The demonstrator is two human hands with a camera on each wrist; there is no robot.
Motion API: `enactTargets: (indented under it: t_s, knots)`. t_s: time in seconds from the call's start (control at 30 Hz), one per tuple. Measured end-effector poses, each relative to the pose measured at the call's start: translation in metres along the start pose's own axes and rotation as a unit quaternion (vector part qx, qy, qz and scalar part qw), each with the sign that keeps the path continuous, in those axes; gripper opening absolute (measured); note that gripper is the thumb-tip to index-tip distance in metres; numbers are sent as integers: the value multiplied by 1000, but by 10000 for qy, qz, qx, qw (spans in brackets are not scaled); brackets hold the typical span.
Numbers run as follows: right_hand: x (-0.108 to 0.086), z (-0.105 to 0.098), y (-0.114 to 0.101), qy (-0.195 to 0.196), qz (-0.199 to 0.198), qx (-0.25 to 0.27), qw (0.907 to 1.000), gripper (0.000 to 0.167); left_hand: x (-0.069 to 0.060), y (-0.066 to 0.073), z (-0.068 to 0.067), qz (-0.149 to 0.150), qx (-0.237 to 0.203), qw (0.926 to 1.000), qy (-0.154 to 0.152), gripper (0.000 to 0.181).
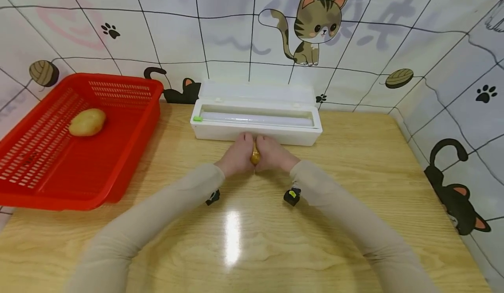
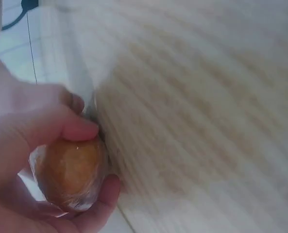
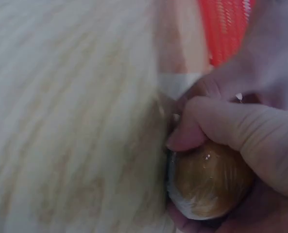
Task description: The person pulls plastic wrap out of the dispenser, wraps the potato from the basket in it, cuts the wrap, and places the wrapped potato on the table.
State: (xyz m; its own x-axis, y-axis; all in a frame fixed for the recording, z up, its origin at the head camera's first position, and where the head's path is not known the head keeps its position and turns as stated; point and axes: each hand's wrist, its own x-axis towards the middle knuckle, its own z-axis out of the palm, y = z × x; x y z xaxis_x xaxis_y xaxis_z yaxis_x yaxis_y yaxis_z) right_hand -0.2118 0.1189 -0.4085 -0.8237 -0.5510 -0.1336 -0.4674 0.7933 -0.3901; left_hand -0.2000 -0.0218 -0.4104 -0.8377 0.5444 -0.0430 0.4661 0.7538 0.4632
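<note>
Both hands hold a potato (image 1: 255, 156) wrapped in clear plastic film, close to the front of the white cling film dispenser (image 1: 257, 131). My left hand (image 1: 238, 155) grips it from the left and my right hand (image 1: 274, 154) from the right. Seen from the left wrist, the thumb lies over the top of the film-covered potato (image 2: 71, 167) and fingers curl beneath. The right wrist view has the thumb bent over the shiny wrapped potato (image 3: 212, 179). Much of the potato is hidden by the hands in the head view.
At the left stands a red plastic basket (image 1: 135, 146) with a bare potato (image 1: 87, 122) inside. The dispenser's lid (image 1: 256, 92) is raised, showing the film roll (image 1: 256, 119); a green slider (image 1: 197, 119) sits at its left end. Cat-patterned walls border the wooden table (image 1: 354, 153).
</note>
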Motion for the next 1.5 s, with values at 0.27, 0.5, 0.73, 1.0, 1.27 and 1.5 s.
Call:
enactTargets:
  t_s: [0.27, 0.5, 0.73, 1.0, 1.27, 1.5]
  knots:
    - [-8, -1, -13, 140, 175, -357, 9991, 78, 0, -6, 3, 313, 143, 9986, -410, 81]
    - [-10, 1, -11, 175, 220, -396, 9988, 76, 5, -5, 1, 215, 95, 9972, -707, 83]
    - [-11, 6, -5, 196, -78, -538, 9983, 67, -6, -7, 3, 13, -507, 9971, -573, 92]
    - [-14, 11, -6, 390, 202, -588, 9973, 65, -29, -17, -18, -368, -901, 9937, -550, 77]
    - [-16, 11, -7, 590, 184, -634, 9961, 70, -48, -30, -25, -281, -794, 9955, -434, 63]
    - [-30, 7, -2, 262, -478, 10, 9985, 88, -62, -41, -25, -618, -886, 9928, -511, 52]
